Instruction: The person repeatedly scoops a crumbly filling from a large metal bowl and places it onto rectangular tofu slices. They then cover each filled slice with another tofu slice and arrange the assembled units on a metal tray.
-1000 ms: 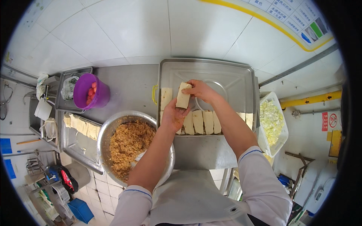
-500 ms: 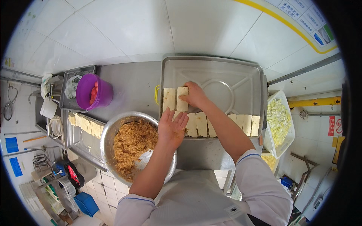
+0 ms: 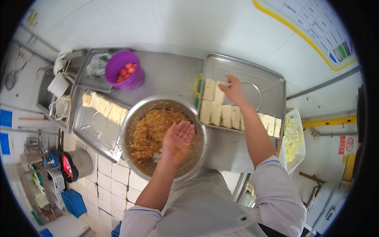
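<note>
My left hand [image 3: 179, 142] is palm up with its fingers stretched out, above a large steel bowl [image 3: 203, 144] of brown minced filling [image 3: 148, 128]. Crumbs of filling cling to the palm, which holds no piece. On the right, my right hand [image 3: 236, 93] is over a metal tray [image 3: 270, 93], thumb and forefinger apart beside a pale tofu-like slab [image 3: 219, 94]. That slab lies next to another at the tray's left, behind a front row of several similar slabs [image 3: 226, 115]. My right forearm hides part of this row.
Left of the bowl, a second metal tray [image 3: 92, 136] carries several pale slabs [image 3: 104, 107]. A purple bucket [image 3: 136, 81] of red round fruits or vegetables [image 3: 126, 73] stands at the back left. At the right is a white crate [image 3: 302, 152] of chopped yellow-green vegetable [image 3: 292, 136].
My right hand has let go of the slab in the tray and drawn slightly off it. My left hand has shifted from the tray's edge to above the bowl. The whole view has swung left.
</note>
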`<state>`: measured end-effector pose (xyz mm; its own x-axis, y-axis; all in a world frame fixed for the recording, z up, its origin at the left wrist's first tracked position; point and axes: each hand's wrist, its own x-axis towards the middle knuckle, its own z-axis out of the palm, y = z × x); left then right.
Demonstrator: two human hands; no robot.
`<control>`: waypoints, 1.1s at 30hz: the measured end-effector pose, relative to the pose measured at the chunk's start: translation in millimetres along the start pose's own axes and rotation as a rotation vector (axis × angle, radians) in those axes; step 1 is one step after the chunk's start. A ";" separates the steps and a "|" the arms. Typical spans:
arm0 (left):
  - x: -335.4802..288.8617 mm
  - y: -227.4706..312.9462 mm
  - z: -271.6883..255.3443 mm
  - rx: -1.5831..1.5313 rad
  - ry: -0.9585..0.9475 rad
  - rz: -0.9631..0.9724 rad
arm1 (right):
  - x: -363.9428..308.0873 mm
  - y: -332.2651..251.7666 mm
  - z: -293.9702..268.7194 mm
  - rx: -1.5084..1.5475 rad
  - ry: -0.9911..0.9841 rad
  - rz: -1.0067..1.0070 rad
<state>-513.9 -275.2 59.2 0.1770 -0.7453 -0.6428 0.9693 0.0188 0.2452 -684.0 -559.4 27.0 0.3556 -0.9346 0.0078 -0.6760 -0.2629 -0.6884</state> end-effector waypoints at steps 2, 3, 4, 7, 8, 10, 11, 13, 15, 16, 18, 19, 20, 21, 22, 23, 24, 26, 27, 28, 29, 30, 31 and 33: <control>-30.3 24.8 -27.5 0.049 -0.047 0.038 | -42.5 -50.9 -22.1 0.296 -0.059 -0.039; -45.9 34.0 -41.8 0.075 -0.101 0.118 | -70.5 -77.8 -23.4 0.484 -0.042 -0.210; -59.0 40.3 -54.2 0.116 -0.109 0.191 | -102.0 -102.6 -20.1 0.503 0.011 -0.224; -78.7 39.8 -82.7 0.372 -0.213 0.599 | -180.2 -158.2 26.8 0.571 0.015 -0.407; -77.8 41.9 -93.1 0.855 -0.193 0.727 | -198.3 -169.0 50.4 0.577 -0.002 -0.450; -80.1 46.3 -128.6 1.625 -0.139 0.837 | -226.0 -179.1 98.9 0.206 -0.111 -0.291; -82.9 43.5 -148.0 1.933 -0.057 0.773 | -230.8 -181.2 118.9 -0.025 -0.164 -0.271; -79.1 55.9 -185.1 2.082 -0.026 0.842 | -246.9 -183.6 146.6 -0.239 -0.199 -0.389; -74.3 81.9 -224.1 1.761 -0.151 1.089 | -251.9 -194.6 162.2 -0.263 -0.286 -0.328; -72.3 95.3 -243.4 1.688 -0.100 1.023 | -257.6 -201.7 166.6 -0.185 -0.361 -0.215; -63.9 130.4 -273.4 1.568 0.040 0.835 | -264.9 -223.3 175.6 -0.070 -0.458 -0.105; -58.7 154.4 -286.7 1.407 0.054 0.707 | -265.6 -235.7 181.4 -0.032 -0.483 -0.109; -54.9 178.7 -299.9 1.280 0.107 0.519 | -265.9 -248.2 190.8 0.029 -0.506 -0.134; -53.1 198.0 -312.4 1.220 0.151 0.534 | -264.3 -260.0 204.1 0.053 -0.483 -0.135; -52.3 215.7 -325.5 1.171 0.212 0.529 | -262.1 -270.4 219.8 0.100 -0.458 -0.156; -51.9 231.5 -339.0 1.109 0.266 0.557 | -261.3 -279.1 237.2 0.167 -0.434 -0.178; -49.4 247.9 -351.0 1.066 0.268 0.535 | -259.8 -286.9 255.7 0.213 -0.466 -0.178; -38.9 287.6 -370.9 0.924 0.284 0.520 | -248.1 -304.0 298.1 0.348 -0.523 -0.196; -34.8 308.9 -380.3 0.943 0.289 0.508 | -241.4 -313.2 322.3 0.375 -0.541 -0.188; -32.0 328.9 -388.9 0.938 0.318 0.438 | -236.9 -321.5 346.7 0.404 -0.556 -0.173; -34.6 345.4 -398.0 0.936 0.348 0.355 | -238.3 -328.1 368.5 0.467 -0.564 -0.159; -40.8 359.8 -405.5 0.900 0.382 0.281 | -235.1 -335.4 388.9 0.383 -0.634 -0.139; -40.6 380.8 -405.9 0.864 0.405 0.229 | -236.6 -346.1 406.4 0.350 -0.665 -0.091; -32.1 428.3 -399.8 0.804 0.419 0.174 | -234.5 -371.9 437.3 0.331 -0.721 -0.031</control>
<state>-36.2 23.2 -105.3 0.5085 -0.4706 -0.7211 0.5406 -0.4774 0.6928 -233.6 -137.7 -36.1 0.7780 -0.5129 -0.3628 -0.4717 -0.0956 -0.8766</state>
